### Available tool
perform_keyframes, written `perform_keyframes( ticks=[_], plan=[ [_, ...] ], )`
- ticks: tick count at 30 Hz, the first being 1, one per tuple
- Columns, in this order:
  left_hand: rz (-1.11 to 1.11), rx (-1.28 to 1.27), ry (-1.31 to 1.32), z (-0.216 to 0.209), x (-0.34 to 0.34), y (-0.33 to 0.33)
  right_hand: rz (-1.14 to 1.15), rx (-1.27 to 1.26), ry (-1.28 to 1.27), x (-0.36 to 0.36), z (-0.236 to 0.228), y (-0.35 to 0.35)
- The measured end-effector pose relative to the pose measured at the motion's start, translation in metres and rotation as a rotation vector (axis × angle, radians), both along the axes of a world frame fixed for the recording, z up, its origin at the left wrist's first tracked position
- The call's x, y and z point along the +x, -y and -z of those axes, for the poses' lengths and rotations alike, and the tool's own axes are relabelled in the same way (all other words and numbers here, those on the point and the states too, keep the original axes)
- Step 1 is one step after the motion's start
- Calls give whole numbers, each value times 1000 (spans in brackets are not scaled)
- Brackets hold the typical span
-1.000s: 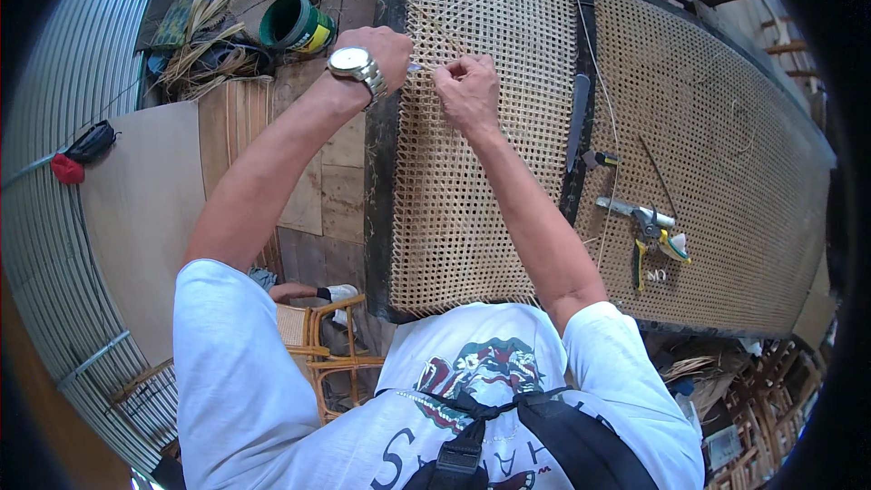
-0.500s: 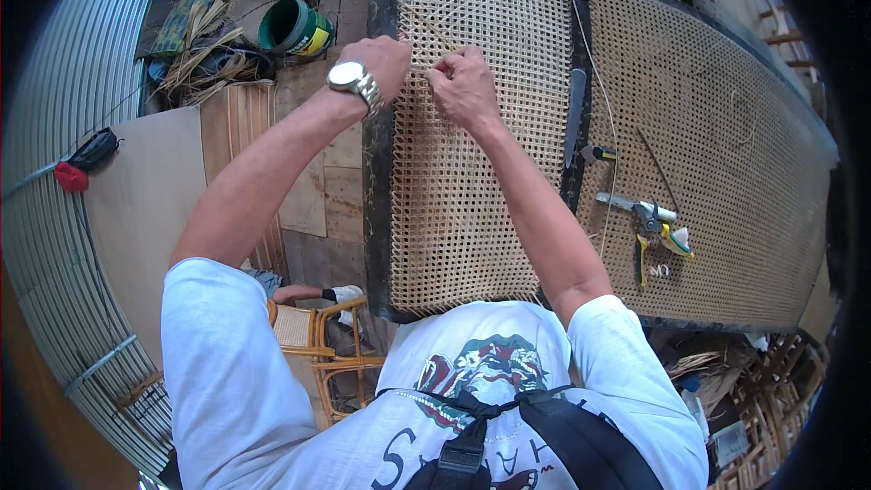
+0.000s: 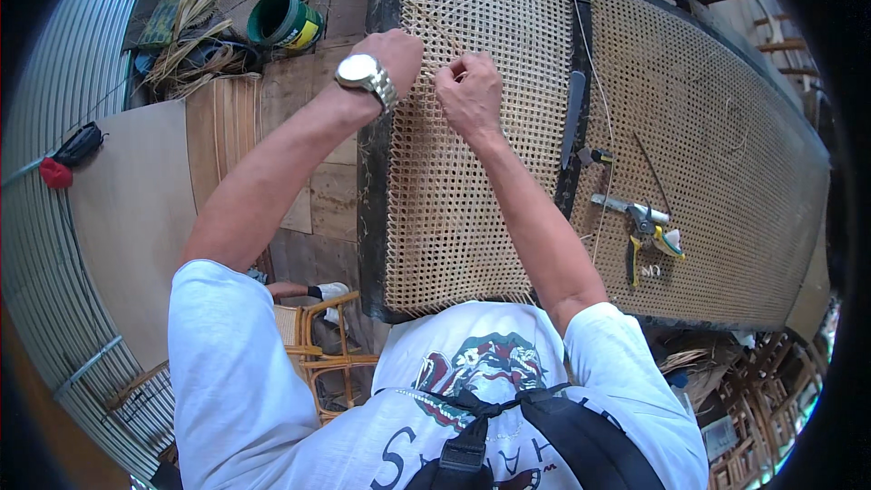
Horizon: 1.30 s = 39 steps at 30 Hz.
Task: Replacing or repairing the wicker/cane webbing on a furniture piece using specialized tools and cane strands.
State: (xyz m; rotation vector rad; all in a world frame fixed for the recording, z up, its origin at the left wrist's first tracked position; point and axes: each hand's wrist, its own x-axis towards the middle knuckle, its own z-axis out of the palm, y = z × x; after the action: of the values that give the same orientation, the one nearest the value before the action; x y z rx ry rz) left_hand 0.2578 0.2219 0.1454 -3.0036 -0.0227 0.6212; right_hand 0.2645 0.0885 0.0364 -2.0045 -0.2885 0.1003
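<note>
A black-framed panel of woven cane webbing point(image 3: 472, 218) lies in front of me. My left hand point(image 3: 396, 56), with a watch on its wrist, is closed over the panel's left edge; its fingertips are hidden. Just to its right, my right hand point(image 3: 472, 95) is closed in a pinch above the webbing, and a thin cane strand point(image 3: 410, 2) slants from the far left frame down toward its fingers. The very tip of the pinch is too small to see clearly.
Right of the dividing bar lie a long flat blade point(image 3: 572, 118), a dark-headed tool point(image 3: 594, 157), a light-handled tool point(image 3: 617, 204) and yellow-black pliers point(image 3: 641, 245). A green bucket point(image 3: 285, 22) stands at the far left. A person's shoe point(image 3: 332, 291) shows beside a rattan chair point(image 3: 313, 331).
Both hands have shifted slightly right and stay close together over the webbing. The whole view has turned a little. The tools lie where they were on the panel.
</note>
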Motion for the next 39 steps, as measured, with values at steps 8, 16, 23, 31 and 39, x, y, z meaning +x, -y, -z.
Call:
perform_keyframes(
  ticks=[8,16,23,31,39],
  plan=[
    [-10,-105,177,16,-26,-13,-67,-21,-34,7,3,2],
    [-50,-122,202,21,-31,-15,-83,-62,-30,5,-5,3],
    [-60,-122,167,17,-24,-18,-140,-54,-29,6,1,-5],
    [-207,-169,-107,35,12,-44,-151,-48,174,-6,6,-10],
    [-97,52,-133,3,15,-15,-199,692,-563,-1,4,6]
  ],
)
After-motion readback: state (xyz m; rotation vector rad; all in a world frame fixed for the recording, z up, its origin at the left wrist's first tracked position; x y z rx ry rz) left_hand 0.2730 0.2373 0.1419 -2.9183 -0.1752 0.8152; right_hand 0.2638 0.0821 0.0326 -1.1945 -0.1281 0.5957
